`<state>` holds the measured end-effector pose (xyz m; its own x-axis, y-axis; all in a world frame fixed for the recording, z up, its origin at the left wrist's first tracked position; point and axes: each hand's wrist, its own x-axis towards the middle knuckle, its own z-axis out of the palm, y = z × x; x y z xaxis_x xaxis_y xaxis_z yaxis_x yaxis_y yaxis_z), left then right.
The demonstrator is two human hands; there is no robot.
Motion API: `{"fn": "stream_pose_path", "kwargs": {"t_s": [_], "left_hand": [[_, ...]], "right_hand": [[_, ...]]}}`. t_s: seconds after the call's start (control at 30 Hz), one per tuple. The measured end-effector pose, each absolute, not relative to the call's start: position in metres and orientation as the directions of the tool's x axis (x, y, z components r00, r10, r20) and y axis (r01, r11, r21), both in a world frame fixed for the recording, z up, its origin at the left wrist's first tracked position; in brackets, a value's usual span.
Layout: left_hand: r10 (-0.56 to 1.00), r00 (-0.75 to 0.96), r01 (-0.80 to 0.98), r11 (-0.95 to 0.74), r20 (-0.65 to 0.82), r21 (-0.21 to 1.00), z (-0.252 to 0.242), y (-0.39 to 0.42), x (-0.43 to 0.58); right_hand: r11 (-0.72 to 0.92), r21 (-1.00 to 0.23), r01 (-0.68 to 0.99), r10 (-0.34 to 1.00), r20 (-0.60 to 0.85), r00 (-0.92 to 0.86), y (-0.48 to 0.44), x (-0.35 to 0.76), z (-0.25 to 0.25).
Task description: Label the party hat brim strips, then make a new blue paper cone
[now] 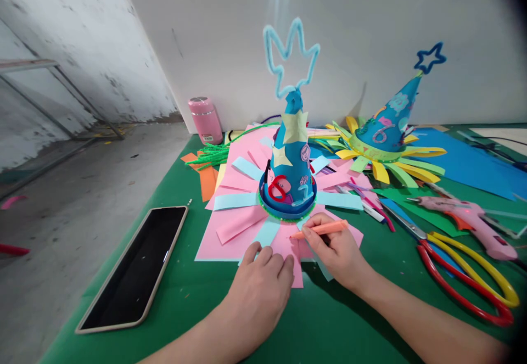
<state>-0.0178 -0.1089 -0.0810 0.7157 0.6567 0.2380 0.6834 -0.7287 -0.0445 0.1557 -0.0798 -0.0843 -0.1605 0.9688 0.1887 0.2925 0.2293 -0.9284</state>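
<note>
A blue paper cone hat (290, 166) with a light-blue pipe-cleaner star on top stands on pink paper (230, 232) with pink and light-blue strips fanning out around its base. My right hand (335, 251) is closed around an orange marker (319, 229), its tip touching a pink strip just in front of the hat. My left hand (261, 287) rests fingers-down on the pink strips beside it, pressing them flat, and holds nothing.
A second blue cone hat (389, 125) with yellow and green strips stands at the back right. A dark phone (138, 265) lies at left. Red-and-yellow scissors (465, 270) and a pink glue gun (473, 218) lie at right. A pink bottle (205, 119) and green pipe cleaners (212, 155) are behind.
</note>
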Motion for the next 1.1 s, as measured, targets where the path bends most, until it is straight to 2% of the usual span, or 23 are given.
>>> {"fn": "stream_pose_path", "kwargs": {"t_s": [0.27,0.47,0.67,0.93,1.1], "left_hand": [[0.654,0.716,0.682,-0.73,0.244,-0.044,-0.082,-0.109,-0.019],[0.661,0.717,0.684,-0.729,0.222,-0.036,-0.079,-0.108,-0.018],[0.66,0.719,0.682,-0.73,0.219,-0.036,-0.079,-0.108,-0.018],[0.657,0.727,0.674,-0.738,0.2,-0.026,-0.078,-0.108,-0.018],[0.661,0.727,0.675,-0.737,0.189,-0.021,-0.08,-0.108,-0.018]], "right_hand": [[0.199,-0.952,0.234,0.968,0.154,-0.2,-0.08,0.155,-0.083],[0.216,-0.929,0.302,0.966,0.157,-0.208,-0.081,0.156,-0.082],[0.198,-0.951,0.236,0.965,0.146,-0.22,-0.081,0.155,-0.081],[0.232,-0.972,0.05,0.973,0.232,0.007,-0.076,0.163,-0.088],[0.324,-0.946,-0.024,0.942,0.32,0.099,-0.076,0.171,-0.084]]}}
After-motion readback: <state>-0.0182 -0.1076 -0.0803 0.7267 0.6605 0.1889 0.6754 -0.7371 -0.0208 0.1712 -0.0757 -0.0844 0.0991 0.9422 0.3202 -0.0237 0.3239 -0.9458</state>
